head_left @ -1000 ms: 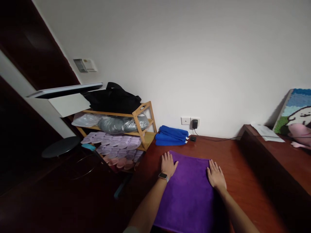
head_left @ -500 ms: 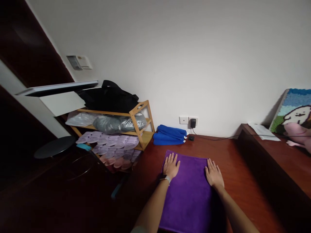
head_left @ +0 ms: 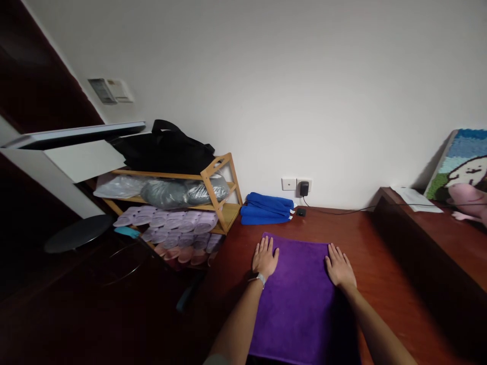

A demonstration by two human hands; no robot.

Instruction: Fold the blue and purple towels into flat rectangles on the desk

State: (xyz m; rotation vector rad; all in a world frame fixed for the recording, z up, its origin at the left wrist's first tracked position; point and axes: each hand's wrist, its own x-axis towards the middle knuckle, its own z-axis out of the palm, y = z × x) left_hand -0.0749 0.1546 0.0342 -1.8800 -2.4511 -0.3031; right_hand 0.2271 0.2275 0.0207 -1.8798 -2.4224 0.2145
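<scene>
A purple towel (head_left: 294,294) lies spread flat on the reddish-brown wooden table (head_left: 384,284). My left hand (head_left: 265,257) rests palm down over its far left corner, fingers stretched out, with a watch (head_left: 257,278) on the wrist. At the far right corner, my right hand (head_left: 340,266) lies flat on the towel's edge, fingers extended. Neither hand grips anything. Behind the towel, near the wall, sit folded blue towels (head_left: 266,209) with small white tags.
Left of the table stands a wooden rack (head_left: 233,215) with lilac and pink slippers (head_left: 182,221) and a black bag (head_left: 167,149) on top. A black plug (head_left: 304,189) with a cable is in the wall socket. A raised ledge on the right holds papers (head_left: 416,199) and a pink toy (head_left: 467,198).
My hands have slid slightly apart along the towel's far edge, the left one leftward and the right one rightward. The view has shifted slightly.
</scene>
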